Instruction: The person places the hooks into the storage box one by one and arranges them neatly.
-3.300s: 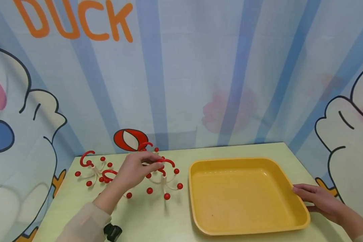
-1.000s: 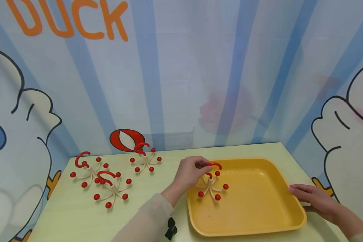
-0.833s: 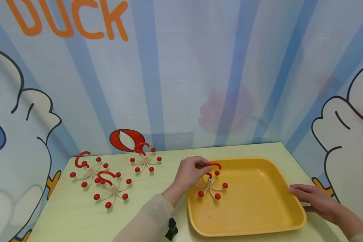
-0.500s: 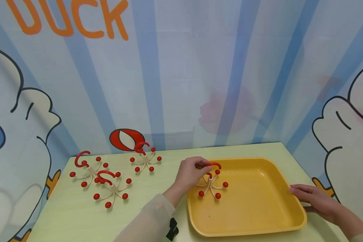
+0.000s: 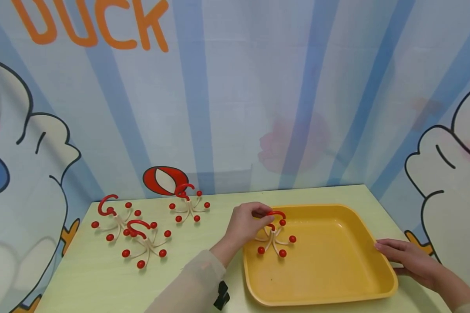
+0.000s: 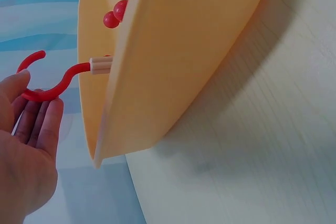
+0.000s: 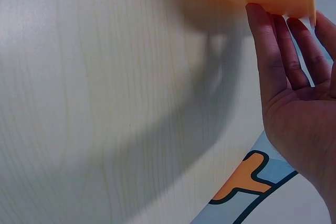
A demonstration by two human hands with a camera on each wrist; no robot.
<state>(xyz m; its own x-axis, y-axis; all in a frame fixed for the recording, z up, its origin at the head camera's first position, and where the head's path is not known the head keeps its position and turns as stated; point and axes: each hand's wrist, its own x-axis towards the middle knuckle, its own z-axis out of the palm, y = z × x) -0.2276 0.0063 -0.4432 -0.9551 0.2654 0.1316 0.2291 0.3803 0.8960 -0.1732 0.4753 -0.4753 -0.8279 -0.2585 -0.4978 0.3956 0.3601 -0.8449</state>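
Note:
My left hand pinches the red hook of a multi-arm hanging hook between thumb and fingers. Its cream arms end in red balls and spread inside the left part of a yellow tray; I cannot tell whether the balls touch the tray's bottom. In the left wrist view the red hook lies across the fingers, and the tray wall hides most arms. My right hand holds the tray's right edge, thumb at the rim. The right wrist view has its fingers against the tray's outer side.
Three more hanging hooks stand on the left of the table: one at the back, one at the far left and one nearer. A printed cloth rises behind the table.
Since the oldest frame, my left hand has carried the hanging hook rightward from the table into the tray area. Over the last second it has hardly moved. The right hand stays at the tray.

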